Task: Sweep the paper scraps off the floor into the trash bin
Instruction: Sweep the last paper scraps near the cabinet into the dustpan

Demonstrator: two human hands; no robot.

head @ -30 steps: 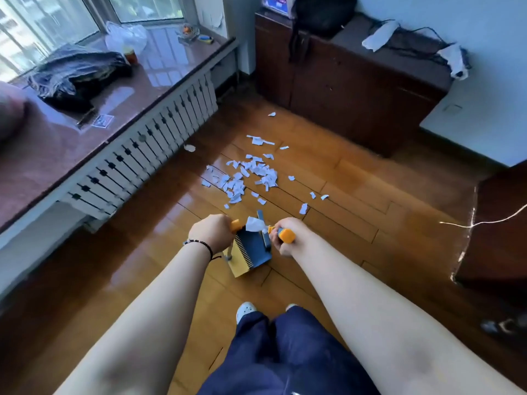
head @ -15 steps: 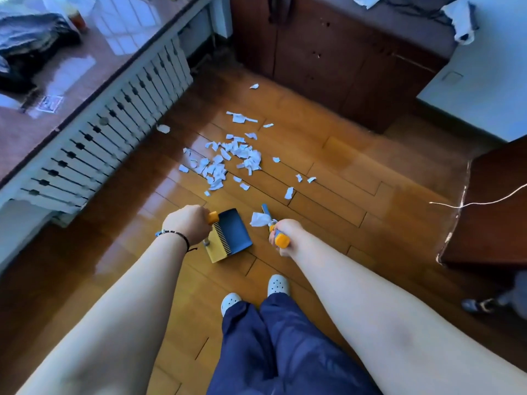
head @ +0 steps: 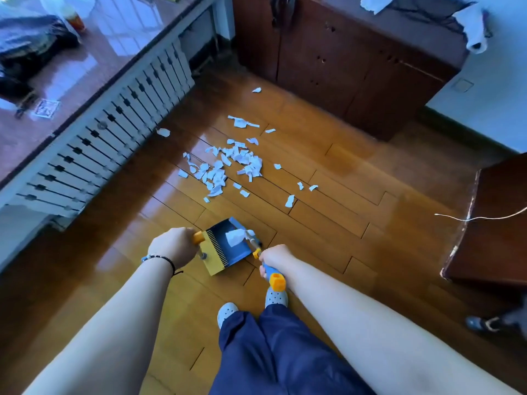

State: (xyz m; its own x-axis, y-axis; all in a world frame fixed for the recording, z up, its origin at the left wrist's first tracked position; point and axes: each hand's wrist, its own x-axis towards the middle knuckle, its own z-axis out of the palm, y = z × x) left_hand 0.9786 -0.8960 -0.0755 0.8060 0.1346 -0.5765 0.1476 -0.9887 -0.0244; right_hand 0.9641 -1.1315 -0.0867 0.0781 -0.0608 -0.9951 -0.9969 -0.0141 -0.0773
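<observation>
Ahead of our dustpan [head: 228,246], the paper scraps [head: 228,166] lie untouched on the floor [head: 342,223].
Our left hand [head: 172,246] grips the pan's orange handle; our right hand [head: 273,256] grips the brush [head: 256,249], whose long axis points forward over the pan toward the pile, well apart.

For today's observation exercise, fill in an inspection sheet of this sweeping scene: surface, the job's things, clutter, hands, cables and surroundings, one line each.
Surface: glossy wooden floor, lit by glare.
Job's things: paper scraps lie heaped and scattered ahead; blue dustpan with a yellow comb edge sits near the feet; the small brush is over it with a white piece by its head. No trash bin in view.
Clutter: dark bag on the windowsill.
Hands: left hand grips the dustpan's handle; right hand grips the brush handle.
Cables: thin white cable at right.
Surroundings: radiator cover, dark wooden cabinet.
</observation>
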